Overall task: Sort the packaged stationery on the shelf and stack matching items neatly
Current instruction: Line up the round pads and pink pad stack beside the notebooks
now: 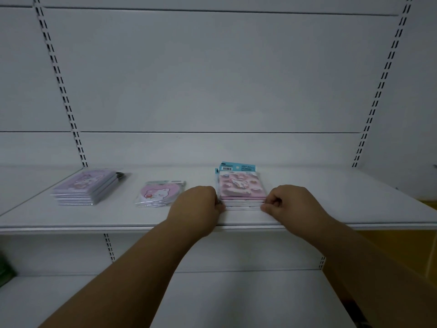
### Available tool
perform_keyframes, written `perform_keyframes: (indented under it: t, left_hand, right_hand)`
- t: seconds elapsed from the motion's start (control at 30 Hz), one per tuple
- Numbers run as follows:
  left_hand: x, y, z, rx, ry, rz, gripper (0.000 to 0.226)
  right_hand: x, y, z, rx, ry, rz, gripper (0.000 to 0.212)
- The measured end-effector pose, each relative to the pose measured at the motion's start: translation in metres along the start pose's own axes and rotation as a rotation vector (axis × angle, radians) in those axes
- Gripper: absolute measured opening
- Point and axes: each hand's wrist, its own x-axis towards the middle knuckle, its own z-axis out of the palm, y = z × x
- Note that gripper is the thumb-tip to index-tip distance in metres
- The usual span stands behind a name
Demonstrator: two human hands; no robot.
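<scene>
White metal shelf (331,197), slotted uprights behind, holds three groups of packaged stationery in a row.

Item 1, right of centre: stack of pink square memo-pad packs (241,189), cartoon print on top, blue header cards with a barcode standing up at the back edge. The pack edges line up evenly at the front. The stack sits near the shelf's front lip.

Item 2, centre: heart-shaped bear notepad packs (158,193) in clear wrap, a low pile lying flat, just left of the left hand.

Item 3, far left: stack of lilac rabbit notebooks (86,188), several high, set at an angle to the shelf edge and well apart from the pink stack.

Left hand (199,202): curled, fingers closed against the left side of the pink stack at its front corner.

Right hand (292,201): curled, fingers pinched on the right front corner of the same stack. Both forearms reach up from below the shelf, one on each side of the stack.

Lower shelf (236,299): white, partly seen beneath the arms.
</scene>
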Motion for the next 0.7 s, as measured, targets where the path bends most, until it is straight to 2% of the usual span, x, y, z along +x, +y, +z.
perform_keyframes:
  t: [0.2,0.43,0.63,0.7]
  left_hand:
    - [-0.0003,-0.0012,0.0050,0.061,0.082,0.046,0.020]
    - [0.0027,-0.0027,0.0051,0.114,0.089,0.082,0.017]
    - [0.0004,-0.0051,0.0041,0.010,0.127,0.032,0.028]
    - [-0.0012,-0.0031,0.0041,-0.006,0.156,0.029,0.024]
  right_hand:
    - [0.0031,-0.0032,0.0024,-0.030,0.021,-0.005,0.016]
    - [0.0022,-0.0036,0.0009,-0.024,0.015,-0.012,0.015]
    - [0.0013,-0.0032,-0.0054,0.017,0.073,0.011,0.022]
    - [0.0016,-0.0050,-0.0053,0.000,0.073,-0.019,0.020]
